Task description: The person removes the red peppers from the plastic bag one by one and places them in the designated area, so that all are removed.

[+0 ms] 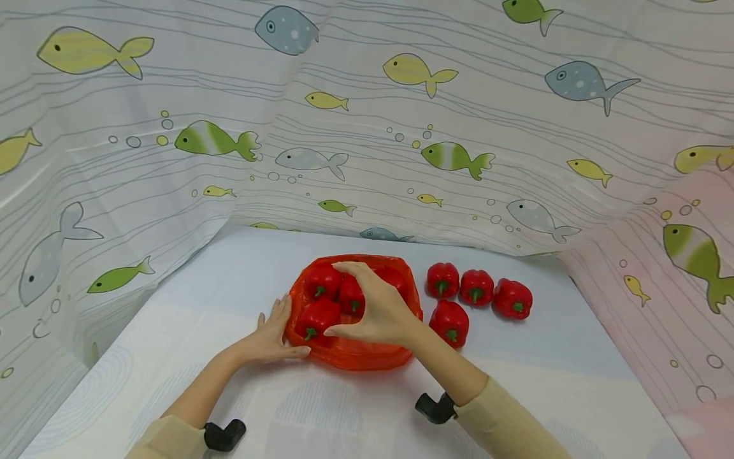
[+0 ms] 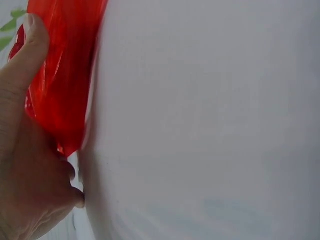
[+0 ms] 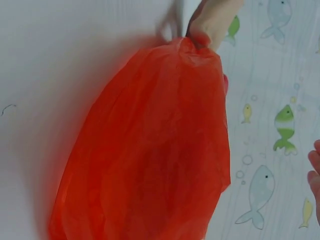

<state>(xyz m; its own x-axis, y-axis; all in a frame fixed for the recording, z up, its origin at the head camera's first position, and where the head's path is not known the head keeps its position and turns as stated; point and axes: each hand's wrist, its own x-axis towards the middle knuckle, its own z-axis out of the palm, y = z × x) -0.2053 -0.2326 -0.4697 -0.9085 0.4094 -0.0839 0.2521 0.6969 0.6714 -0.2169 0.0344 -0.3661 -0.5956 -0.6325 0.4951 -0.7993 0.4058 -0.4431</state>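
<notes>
A red plastic bag (image 1: pixel 367 361) sits on the table with its mouth spread wide, and several red bell peppers (image 1: pixel 320 317) with green stems lie inside. My left hand (image 1: pixel 269 338) rests against the bag's left side, fingers extended along the outer edge and thumb at the front rim. In the left wrist view the thumb (image 2: pixel 35 45) lies along the red plastic. Over the bag's mouth hovers my right hand (image 1: pixel 375 309), thumb and fingers bowed wide apart with nothing gripped between them. It hides part of the peppers. The right wrist view shows the bag's side (image 3: pixel 145 145) and right fingertips (image 3: pixel 315 170).
To the right of the bag are more red bell peppers: three in a row, the rightmost being a pepper (image 1: pixel 513 299) with its stem facing front, and one nearer pepper (image 1: pixel 450 324) close to my right forearm. A fish-patterned curtain (image 1: pixel 367 127) surrounds the white table (image 1: pixel 218 280).
</notes>
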